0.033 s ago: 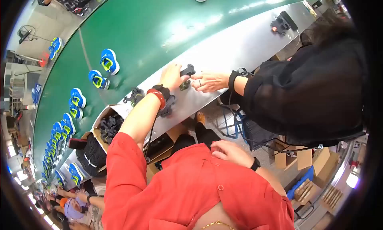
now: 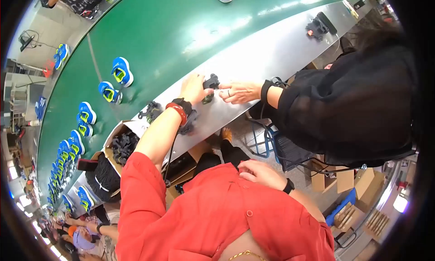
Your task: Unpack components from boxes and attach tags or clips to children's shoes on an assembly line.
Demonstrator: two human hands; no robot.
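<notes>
My left hand [image 2: 192, 86] reaches forward onto the silver metal ledge [image 2: 272, 52] beside the belt, and its fingers close on a small black part [image 2: 210, 83]. A red band and a black strap sit on that wrist. From the right, a co-worker's hand [image 2: 238, 91] in a black sleeve touches the same part. My right hand [image 2: 256, 172], with a black wristband, rests low against my red shirt and holds nothing.
A green conveyor belt [image 2: 181, 30] carries blue shoes with yellow-green insides [image 2: 121, 71] along its left side. A cardboard box of black parts [image 2: 122, 145] and a loose clump of black parts [image 2: 152, 111] sit on the ledge. A black device [image 2: 319, 25] stands farther right. Cardboard boxes [image 2: 358, 184] lie on the floor.
</notes>
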